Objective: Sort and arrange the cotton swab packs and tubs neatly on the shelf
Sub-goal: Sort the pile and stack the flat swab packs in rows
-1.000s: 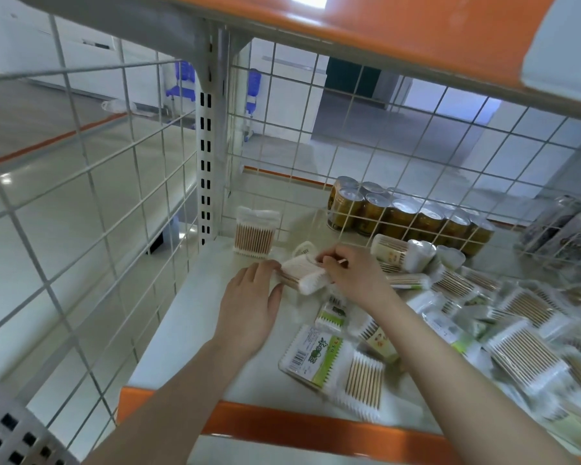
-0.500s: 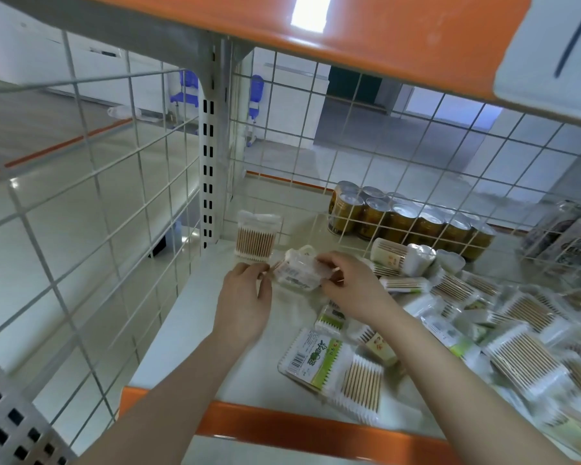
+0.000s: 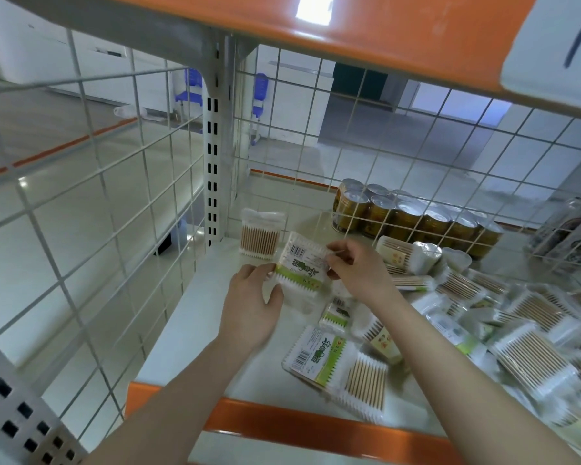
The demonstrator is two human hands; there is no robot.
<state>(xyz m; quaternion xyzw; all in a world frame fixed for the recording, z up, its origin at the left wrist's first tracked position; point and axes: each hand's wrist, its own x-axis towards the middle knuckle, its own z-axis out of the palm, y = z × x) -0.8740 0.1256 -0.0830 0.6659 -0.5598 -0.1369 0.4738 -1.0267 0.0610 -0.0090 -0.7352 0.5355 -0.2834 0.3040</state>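
Green-banded barcoded swab pack [image 3: 299, 270] between both hands

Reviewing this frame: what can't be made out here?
- Label print on the swab pack held by the left hand and right hand, head view: too small.
- Pile of packs: blurred, cut by the right edge.
- Cans: labels behind the wire grid.

The held swab pack [image 3: 301, 268] carries a barcode and green-banded characters, too blurred to read.
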